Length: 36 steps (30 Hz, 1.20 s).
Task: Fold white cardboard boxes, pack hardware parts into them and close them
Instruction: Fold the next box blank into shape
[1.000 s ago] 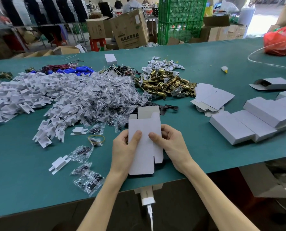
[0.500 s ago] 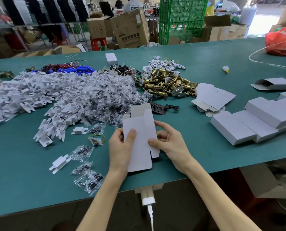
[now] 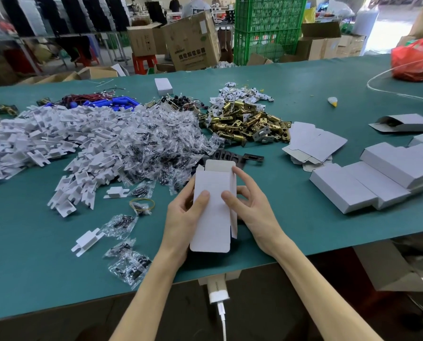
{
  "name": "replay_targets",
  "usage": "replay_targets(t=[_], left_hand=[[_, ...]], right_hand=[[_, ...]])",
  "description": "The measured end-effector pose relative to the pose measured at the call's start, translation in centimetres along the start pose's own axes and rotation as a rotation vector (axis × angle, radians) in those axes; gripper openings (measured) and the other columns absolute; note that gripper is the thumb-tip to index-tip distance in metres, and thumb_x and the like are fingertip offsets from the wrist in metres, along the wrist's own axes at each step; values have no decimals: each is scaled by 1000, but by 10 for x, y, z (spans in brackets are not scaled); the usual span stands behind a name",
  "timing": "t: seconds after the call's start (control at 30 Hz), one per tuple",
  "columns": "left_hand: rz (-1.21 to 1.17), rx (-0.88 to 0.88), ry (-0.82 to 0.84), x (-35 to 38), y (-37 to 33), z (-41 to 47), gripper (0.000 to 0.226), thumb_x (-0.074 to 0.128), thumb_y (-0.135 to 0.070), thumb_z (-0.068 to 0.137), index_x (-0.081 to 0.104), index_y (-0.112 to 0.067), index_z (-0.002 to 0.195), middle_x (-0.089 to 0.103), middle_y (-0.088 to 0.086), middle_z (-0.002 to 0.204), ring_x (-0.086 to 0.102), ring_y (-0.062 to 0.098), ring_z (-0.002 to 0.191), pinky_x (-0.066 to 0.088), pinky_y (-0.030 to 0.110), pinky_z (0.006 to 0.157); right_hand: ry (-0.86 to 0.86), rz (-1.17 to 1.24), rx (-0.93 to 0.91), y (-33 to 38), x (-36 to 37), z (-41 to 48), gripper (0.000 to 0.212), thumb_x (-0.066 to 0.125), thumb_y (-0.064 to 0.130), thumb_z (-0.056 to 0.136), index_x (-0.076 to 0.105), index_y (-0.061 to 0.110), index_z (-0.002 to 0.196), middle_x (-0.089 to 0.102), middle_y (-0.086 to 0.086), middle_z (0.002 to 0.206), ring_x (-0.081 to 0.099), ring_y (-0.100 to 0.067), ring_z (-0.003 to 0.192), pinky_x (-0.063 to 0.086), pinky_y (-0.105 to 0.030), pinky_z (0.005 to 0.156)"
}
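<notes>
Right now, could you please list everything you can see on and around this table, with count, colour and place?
table: one, teal, under everything
box blank: one, white, held over the near edge
plastic brackets: large pile, white, left
bagged small parts: large pile, clear bags, centre
latches: pile, brass, far centre
flat blanks: small stack, white, right of latches
closed boxes: several, white, near right
plates: few, black, beyond the held blank
bag: one, red, far right
crates: stacked, green, beyond the table
left hand: one, grips the blank's left side
right hand: one, pinches its right side
</notes>
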State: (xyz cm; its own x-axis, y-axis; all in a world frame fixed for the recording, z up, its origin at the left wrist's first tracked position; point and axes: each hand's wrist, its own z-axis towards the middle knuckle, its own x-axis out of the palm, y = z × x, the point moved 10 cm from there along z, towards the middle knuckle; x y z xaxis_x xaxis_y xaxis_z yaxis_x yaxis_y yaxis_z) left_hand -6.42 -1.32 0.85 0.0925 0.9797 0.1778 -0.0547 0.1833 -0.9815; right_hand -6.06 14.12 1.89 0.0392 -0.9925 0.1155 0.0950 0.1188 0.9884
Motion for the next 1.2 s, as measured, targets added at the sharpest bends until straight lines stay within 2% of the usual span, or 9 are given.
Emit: replay_targets(t=[0.13,0.33,0.5,0.6,0.7,0.77,0.83,1.07,1.2], left_hand=[[-55,-28,-14,-2,2,1,31,65,-28,102,68,-44,128,76,2,121,77,27,94,62,36,66],[-58,-18,-34,-5,2,1,40,65,-27,102,61,-37,141,74,3,125,74,32,102,63,49,80],[-12,7,-61,-7,-2,-1,22,66,-20,101,72,-30,120,75,11,114,69,31,95,59,58,84],[24,11,-82,-9,-2,-2,12,66,-20,101,72,-20,111,74,12,107,67,24,88,58,51,78],[57,8,-92,-9,0,-2,11,67,-23,101,70,-17,109,73,13,102,67,23,84,56,46,72],[72,1,-84,-8,2,-2,13,67,-27,100,69,-17,109,74,9,98,69,22,83,58,42,69],[79,-5,-79,-8,3,-2,13,67,-28,101,71,-17,108,76,8,97,70,21,82,57,41,68],[81,-29,-110,-10,5,-3,25,59,-31,105,77,-15,104,76,15,97,66,23,78,52,44,71],[83,-39,-141,-13,5,-4,33,57,-34,106,78,-10,98,71,26,92,61,26,71,46,42,66]], right_hand=[[6,-8,14,-3,1,0,63,74,38,87,45,34,142,70,-14,111,73,-25,100,58,-48,91],[59,11,17,-7,4,1,57,74,31,86,49,36,137,71,-14,106,72,-30,99,60,-46,88],[64,9,-12,-3,4,0,47,71,26,87,56,30,131,70,-10,110,71,-19,96,59,-34,80],[42,-24,-29,-2,1,0,41,68,25,87,60,25,127,65,-3,121,69,-14,93,60,-36,81],[37,-45,-22,-4,-2,0,34,66,25,88,63,23,122,65,3,124,68,-26,95,58,-45,84],[39,-50,-13,-6,-2,0,32,65,25,88,63,21,119,66,4,122,67,-32,101,58,-49,85],[36,-45,-2,-7,-2,1,31,65,26,87,63,19,117,67,4,120,68,-27,98,58,-47,82],[13,-80,12,-9,-2,2,29,69,34,87,66,16,109,70,2,110,68,-19,95,56,-52,83],[7,-54,29,-11,-3,2,24,70,34,88,65,13,100,68,0,100,66,-18,88,56,-55,73]])
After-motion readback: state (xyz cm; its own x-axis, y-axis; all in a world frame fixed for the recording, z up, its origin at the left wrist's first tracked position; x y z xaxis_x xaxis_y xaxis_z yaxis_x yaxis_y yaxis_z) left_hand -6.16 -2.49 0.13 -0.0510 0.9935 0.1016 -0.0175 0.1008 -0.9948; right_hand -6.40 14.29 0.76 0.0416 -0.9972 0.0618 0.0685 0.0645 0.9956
